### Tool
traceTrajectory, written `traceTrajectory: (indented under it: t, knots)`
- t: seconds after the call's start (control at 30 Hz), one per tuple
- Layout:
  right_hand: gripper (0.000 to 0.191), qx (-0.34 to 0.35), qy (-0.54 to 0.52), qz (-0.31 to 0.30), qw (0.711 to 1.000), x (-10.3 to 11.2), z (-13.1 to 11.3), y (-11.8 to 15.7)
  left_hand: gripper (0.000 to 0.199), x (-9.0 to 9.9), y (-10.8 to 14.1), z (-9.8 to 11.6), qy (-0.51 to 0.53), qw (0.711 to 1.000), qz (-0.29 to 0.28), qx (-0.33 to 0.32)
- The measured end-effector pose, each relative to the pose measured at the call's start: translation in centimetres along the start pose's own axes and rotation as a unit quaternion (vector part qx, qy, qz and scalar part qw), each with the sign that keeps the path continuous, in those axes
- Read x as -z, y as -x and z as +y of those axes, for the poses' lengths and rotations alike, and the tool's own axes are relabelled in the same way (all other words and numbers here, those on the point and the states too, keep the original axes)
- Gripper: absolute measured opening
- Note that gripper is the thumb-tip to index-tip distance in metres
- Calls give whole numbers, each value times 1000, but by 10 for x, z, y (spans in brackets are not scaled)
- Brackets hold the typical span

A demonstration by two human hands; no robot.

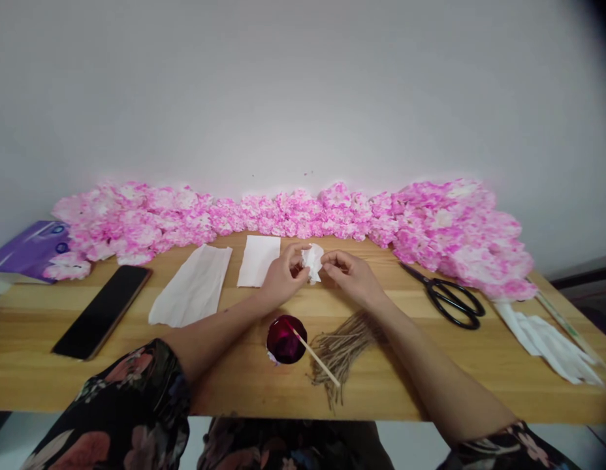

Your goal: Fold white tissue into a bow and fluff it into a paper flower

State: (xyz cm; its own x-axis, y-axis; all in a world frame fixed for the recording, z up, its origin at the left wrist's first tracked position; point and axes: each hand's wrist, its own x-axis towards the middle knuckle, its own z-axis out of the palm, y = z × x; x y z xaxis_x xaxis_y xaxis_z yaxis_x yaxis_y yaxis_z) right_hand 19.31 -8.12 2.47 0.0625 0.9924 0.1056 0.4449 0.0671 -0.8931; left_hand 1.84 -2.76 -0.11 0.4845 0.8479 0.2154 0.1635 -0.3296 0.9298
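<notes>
A small crumpled white tissue-paper flower [313,262] is held up between both hands over the middle of the table. My left hand [286,274] pinches its left side between thumb and fingers. On the other side, my right hand [348,274] has its thumb and fingertips closed at the flower's right edge. A flat square of white tissue [258,261] lies just left of my left hand, with a stack of longer white tissue strips [192,286] farther left. Below the hands stands a cup of dark magenta liquid [285,339], a thin wooden stick [315,358] leaning out of it.
Pink-and-white paper flowers [303,214] line the table's back edge along the wall. Thin brown twigs [345,349] lie under my right forearm. Black scissors [450,300] and folded white tissue [548,343] are rightward; a phone [103,312] and purple packet [31,251] are leftward.
</notes>
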Motion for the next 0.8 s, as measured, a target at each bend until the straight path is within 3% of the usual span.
traceTrajectory:
  t: [0.1, 0.17, 0.37, 0.63, 0.8]
  knots:
    - [19, 6, 48, 34, 998, 3, -7, 3, 44, 0, -1, 0, -8, 999, 35, 0]
    - [22, 10, 78, 23, 997, 1, -13, 6, 45, 1, 0, 1, -16, 999, 44, -8]
    - [22, 22, 160, 3, 987, -10, -14, 8, 44, -1, 3, 7, -42, 999, 25, -15]
    - [19, -15, 3, -36, 999, -5, -3, 1, 41, 0, 2, 5, -2, 1000, 20, -8]
    - [23, -9, 8, -61, 998, -5, -7, 3, 40, 0, 3, 7, 33, 999, 3, -7]
